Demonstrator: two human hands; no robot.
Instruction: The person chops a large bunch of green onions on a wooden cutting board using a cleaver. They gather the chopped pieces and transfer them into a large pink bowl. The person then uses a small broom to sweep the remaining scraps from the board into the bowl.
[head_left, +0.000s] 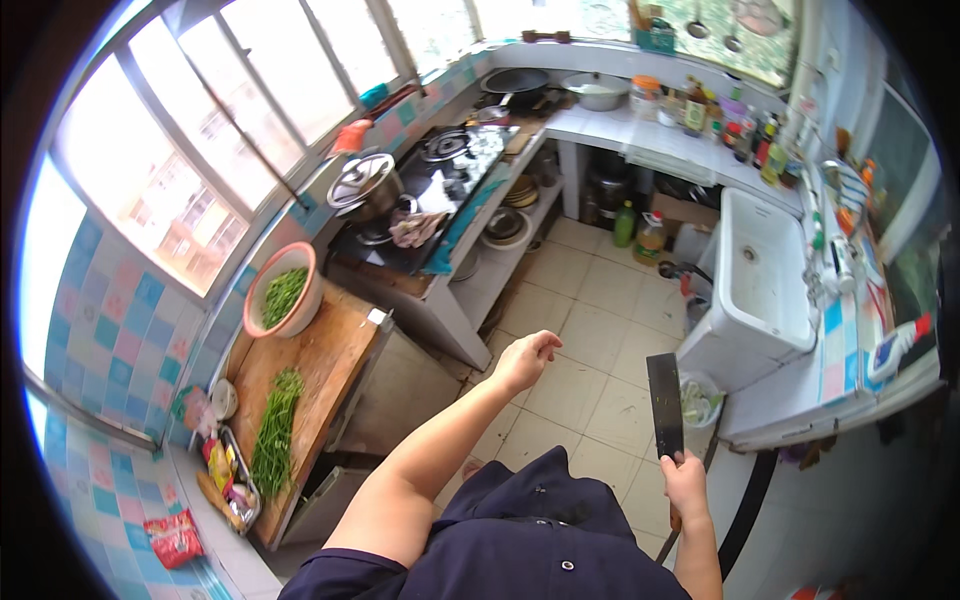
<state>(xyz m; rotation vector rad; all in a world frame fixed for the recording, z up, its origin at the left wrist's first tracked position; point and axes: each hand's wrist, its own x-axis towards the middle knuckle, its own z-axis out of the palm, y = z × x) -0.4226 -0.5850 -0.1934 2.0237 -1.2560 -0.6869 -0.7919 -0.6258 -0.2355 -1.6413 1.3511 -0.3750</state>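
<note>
In my right hand [685, 485] is a cleaver [664, 405], its broad dark blade pointing up and away from me and flecked with small bits. The fingers are closed round its handle, low at the right. My left hand [527, 360] hangs over the tiled floor, out in front of my body, fingers curled in with nothing visible in them. To the left, a bunch of long green stalks [276, 435] lies on the wooden cutting board [340, 350]. Cut green pieces [284, 298] fill part of a pinkish-rimmed bowl [254, 318] at the board's far end.
A stove [455, 190] with a lidded steel pot [362, 188] stands beyond the board. At the right are a white sink [768, 320] and a lined bin [700, 395] beside the blade. Bottles [693, 112] line the back counter. A tray of packets [232, 470] sits left of the stalks.
</note>
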